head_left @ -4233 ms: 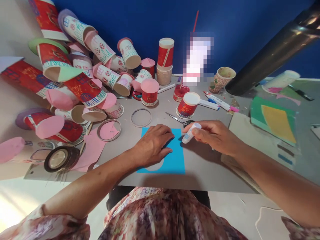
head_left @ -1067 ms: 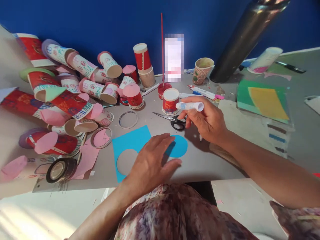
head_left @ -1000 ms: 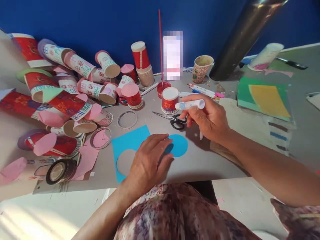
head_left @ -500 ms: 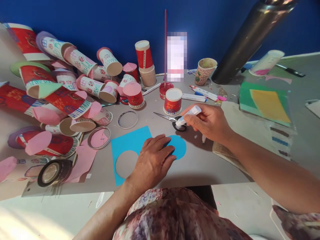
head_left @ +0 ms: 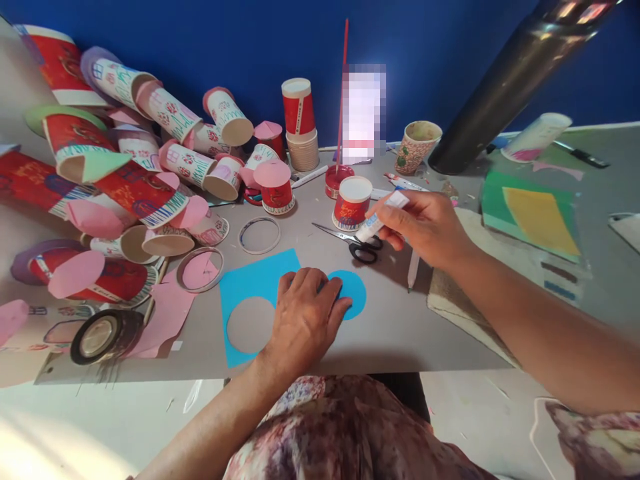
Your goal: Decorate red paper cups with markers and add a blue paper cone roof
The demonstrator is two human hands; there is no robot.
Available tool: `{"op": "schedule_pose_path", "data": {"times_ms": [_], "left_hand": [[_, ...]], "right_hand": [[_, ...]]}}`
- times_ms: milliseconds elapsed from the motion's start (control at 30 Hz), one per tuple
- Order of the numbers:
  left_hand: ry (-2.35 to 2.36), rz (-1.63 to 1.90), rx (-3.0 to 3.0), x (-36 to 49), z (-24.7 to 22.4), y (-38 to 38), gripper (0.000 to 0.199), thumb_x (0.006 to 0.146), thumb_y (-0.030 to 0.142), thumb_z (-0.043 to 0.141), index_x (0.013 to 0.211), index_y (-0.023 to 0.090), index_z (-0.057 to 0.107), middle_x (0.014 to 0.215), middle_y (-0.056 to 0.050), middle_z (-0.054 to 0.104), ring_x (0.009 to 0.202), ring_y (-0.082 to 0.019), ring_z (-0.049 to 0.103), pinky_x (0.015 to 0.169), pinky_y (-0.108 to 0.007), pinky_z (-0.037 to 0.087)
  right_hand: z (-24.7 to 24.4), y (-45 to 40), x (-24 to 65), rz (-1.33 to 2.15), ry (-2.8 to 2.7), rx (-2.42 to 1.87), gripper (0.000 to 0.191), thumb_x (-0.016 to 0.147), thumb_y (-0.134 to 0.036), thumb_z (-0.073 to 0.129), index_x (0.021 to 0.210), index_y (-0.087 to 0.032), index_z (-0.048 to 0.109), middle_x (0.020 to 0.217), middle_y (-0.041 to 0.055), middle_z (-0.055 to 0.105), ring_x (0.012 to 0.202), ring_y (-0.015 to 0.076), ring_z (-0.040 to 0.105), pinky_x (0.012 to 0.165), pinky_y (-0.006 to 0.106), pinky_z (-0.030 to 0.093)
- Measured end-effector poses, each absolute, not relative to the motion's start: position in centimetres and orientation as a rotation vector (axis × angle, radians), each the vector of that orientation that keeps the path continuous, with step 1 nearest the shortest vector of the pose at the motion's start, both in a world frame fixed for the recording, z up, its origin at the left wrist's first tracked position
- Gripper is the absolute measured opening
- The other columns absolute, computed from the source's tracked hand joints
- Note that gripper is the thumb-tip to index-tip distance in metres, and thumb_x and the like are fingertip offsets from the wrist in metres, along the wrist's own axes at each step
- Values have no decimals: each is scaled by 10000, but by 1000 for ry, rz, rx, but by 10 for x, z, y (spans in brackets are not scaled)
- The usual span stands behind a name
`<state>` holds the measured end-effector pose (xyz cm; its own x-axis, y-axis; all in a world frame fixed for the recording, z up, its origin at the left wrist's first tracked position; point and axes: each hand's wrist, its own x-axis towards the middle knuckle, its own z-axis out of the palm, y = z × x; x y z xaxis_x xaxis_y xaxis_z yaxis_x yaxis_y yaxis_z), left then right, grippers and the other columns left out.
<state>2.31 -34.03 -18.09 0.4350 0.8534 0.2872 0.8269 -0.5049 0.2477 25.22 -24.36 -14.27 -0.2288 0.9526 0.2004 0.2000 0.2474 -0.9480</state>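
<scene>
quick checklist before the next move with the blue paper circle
1. White cylindrical tube in hand: ok, held by the right hand.
2. Tube uncapped: cannot tell.
3. Flat blue paper circle cut free: ok, outside the round hole in the blue paper sheet.
4. Circle pinned firmly: cannot tell; the left hand covers its left part.
5. Black-handled metal scissors clear of the tube in view: not ok, partly overlapped by it.
</scene>
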Motion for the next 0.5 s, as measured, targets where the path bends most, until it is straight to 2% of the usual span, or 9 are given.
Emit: {"op": "schedule_pose_path", "data": {"times_ms": [67,133,200,267,367,500], "left_hand": [[1503,683,2547,18,-183,-341,272,1065,283,476,1128,190,724,978,-104,703,919,-257,617,822,-438,465],[1374,735,2518,13,-185,-340,272,1047,200,476,1200,197,701,1118,-117,731,1064,-263,633,884,-435,486],[1226,693,2537,10,-186,-340,306,1022,168,513,1285,204,665,1302,-121,715,1259,-283,594,997,-459,479],[1185,597,2576,9,-185,-340,340,1008,174,553,1336,205,638,1384,-120,692,1337,-309,558,1057,-502,444],[1330,492,2610,11,-182,-342,339,991,236,619,1324,179,646,1294,-147,713,1228,-342,602,1011,-551,429],[1493,443,2600,14,-178,-344,312,959,346,690,1217,171,702,1147,-147,691,1068,-340,612,953,-549,429]], "right_hand": [[-139,-247,254,1074,-1637,-1108,438,898,-620,743,742,-215,685,603,-6,647,434,105,511,421,277,402],[-133,-255,258,1078,-1678,-1120,414,922,-610,723,778,-223,708,620,-4,655,437,105,514,422,279,419],[-129,-269,264,1117,-1719,-1104,362,941,-596,709,914,-238,752,653,-5,678,440,108,527,423,278,445],[-129,-284,270,1191,-1715,-1105,348,958,-577,697,1039,-244,759,702,5,715,454,116,564,428,277,477],[-138,-305,272,1208,-1673,-1186,318,972,-538,692,1068,-242,759,742,14,739,478,123,609,436,264,498],[-151,-322,264,1061,-1725,-1308,262,950,-489,722,1058,-253,757,695,1,742,482,137,630,456,260,506]]}}
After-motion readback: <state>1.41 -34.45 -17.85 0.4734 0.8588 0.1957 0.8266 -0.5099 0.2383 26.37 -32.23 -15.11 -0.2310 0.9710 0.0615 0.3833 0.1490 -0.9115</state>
